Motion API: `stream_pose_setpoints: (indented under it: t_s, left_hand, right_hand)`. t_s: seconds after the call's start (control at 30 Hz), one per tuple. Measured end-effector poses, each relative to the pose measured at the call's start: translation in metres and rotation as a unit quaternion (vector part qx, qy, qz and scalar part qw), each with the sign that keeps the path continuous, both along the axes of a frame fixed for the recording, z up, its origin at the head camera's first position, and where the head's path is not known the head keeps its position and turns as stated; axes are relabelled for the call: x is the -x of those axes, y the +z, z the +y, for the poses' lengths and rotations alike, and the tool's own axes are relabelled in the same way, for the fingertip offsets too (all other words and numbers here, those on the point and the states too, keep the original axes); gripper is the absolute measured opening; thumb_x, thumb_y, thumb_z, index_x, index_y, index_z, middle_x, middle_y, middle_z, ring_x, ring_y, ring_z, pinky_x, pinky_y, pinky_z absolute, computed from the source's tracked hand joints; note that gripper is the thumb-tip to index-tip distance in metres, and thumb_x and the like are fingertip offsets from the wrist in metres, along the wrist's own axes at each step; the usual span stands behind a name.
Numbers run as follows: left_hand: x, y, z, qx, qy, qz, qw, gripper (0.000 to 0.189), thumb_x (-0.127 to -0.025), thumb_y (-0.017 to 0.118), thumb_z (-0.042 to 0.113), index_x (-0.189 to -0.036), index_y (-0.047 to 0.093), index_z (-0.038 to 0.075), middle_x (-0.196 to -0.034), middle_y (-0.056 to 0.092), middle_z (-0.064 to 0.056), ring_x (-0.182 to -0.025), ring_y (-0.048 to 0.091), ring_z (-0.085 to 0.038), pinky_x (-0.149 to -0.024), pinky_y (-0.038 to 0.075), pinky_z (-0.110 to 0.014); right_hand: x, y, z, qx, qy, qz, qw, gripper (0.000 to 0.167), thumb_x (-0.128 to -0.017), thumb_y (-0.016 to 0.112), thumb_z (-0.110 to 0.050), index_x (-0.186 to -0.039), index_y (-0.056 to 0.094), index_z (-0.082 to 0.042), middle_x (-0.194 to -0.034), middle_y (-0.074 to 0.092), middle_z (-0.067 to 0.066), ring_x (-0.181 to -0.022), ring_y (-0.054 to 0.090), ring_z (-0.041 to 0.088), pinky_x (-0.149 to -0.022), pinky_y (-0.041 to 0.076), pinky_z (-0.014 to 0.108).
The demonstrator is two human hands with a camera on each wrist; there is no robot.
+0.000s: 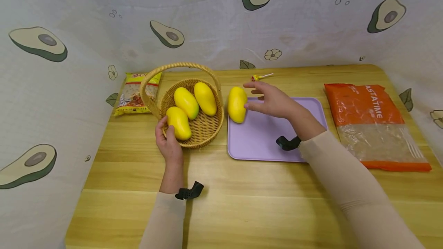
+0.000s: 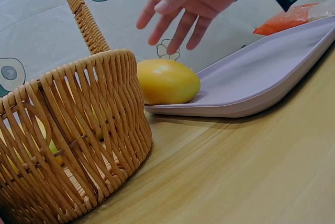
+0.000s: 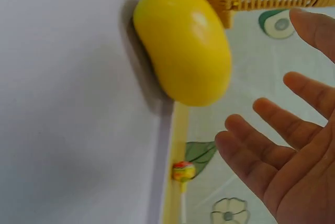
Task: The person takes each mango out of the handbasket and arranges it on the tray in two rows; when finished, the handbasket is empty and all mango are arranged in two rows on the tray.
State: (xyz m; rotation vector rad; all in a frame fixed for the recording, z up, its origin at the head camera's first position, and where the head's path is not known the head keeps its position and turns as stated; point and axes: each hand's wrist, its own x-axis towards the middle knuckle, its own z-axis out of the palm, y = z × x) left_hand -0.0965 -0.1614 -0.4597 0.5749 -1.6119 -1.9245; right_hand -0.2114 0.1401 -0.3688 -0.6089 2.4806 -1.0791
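Observation:
At the near left side of a wicker basket (image 1: pixel 204 133), my left hand (image 1: pixel 167 143) grips the rim, thumb and fingers close against a yellow mango (image 1: pixel 178 123) inside. Two more mangoes, one (image 1: pixel 186 103) with a greenish end and another (image 1: pixel 205 99), lie deeper in the basket. A separate mango (image 1: pixel 237 105) lies on the left edge of a lilac tray (image 1: pixel 263 141). Just right of it my right hand (image 1: pixel 273 101) hovers over the tray, fingers spread and holding nothing. In the right wrist view a gap shows between those fingers (image 3: pixel 256 156) and the mango (image 3: pixel 183 46).
A lollipop (image 1: pixel 262 76) lies behind the tray. To the right is an orange and clear plastic bag (image 1: pixel 377 126); a yellow food packet (image 1: pixel 133 95) lies left of the basket. The basket's tall handle (image 1: pixel 183 64) arches above it. An avocado-print sheet (image 1: pixel 214 18) hangs around the table.

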Motion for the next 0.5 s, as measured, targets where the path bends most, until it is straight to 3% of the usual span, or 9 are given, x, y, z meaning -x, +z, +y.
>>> stream_pose_setpoints:
  t_s: [0.2, 0.5]
  left_hand:
    - [-0.001, 0.002, 0.000, 0.004, 0.002, -0.004, 1.0000, 0.033, -0.097, 0.049, 0.008, -0.127, 0.063, 0.010, -0.144, 0.054, -0.006, -0.142, 0.043, -0.018, -0.116, 0.033, -0.035]
    - [-0.001, 0.002, -0.001, 0.010, 0.000, -0.008, 0.9999, 0.033, -0.098, 0.049, 0.009, -0.127, 0.063, 0.011, -0.144, 0.054, -0.006, -0.143, 0.042, -0.018, -0.118, 0.031, -0.035]
  right_hand:
    - [-0.030, 0.011, -0.005, -0.009, 0.039, 0.037, 0.9985, 0.066, -0.091, 0.078, -0.022, -0.149, 0.050, -0.008, -0.152, 0.051, 0.014, -0.132, 0.057, 0.035, -0.110, 0.046, 0.053]
    - [-0.070, 0.010, -0.044, 0.074, 0.099, 0.064, 0.9903, 0.056, -0.091, 0.078, -0.021, -0.142, 0.057, -0.010, -0.137, 0.063, 0.012, -0.117, 0.066, 0.032, -0.100, 0.054, 0.050]
